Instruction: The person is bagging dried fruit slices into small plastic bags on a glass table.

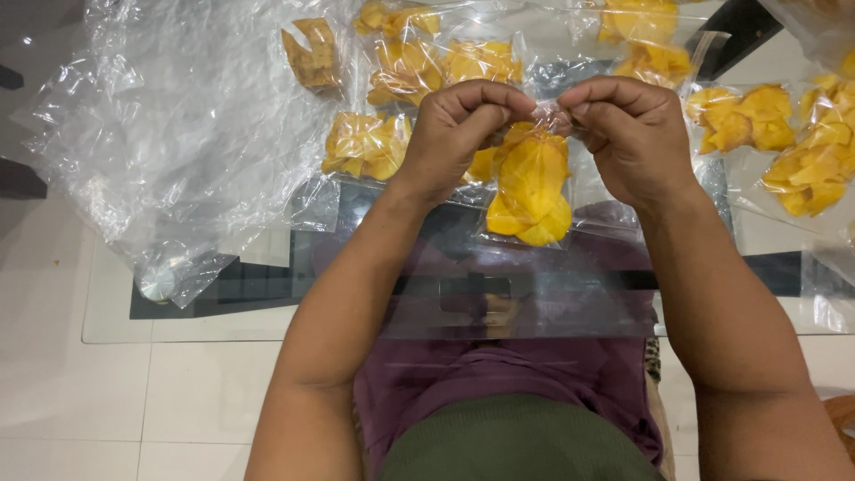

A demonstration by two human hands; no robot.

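Note:
Both my hands hold a small clear plastic bag of yellow chips (532,183) up over the glass table (116,312). My left hand (459,134) pinches the bag's top edge from the left, fingers curled closed. On the right side of that same top edge, my right hand (628,129) pinches it too. The chips hang in the bag below my fingers.
Several filled clear bags of yellow chips (405,67) lie on the table beyond my hands, and more chip bags (810,160) lie at the right. A big crumpled clear plastic sheet (178,134) covers the left. White floor tiles (89,401) show below the table's near edge.

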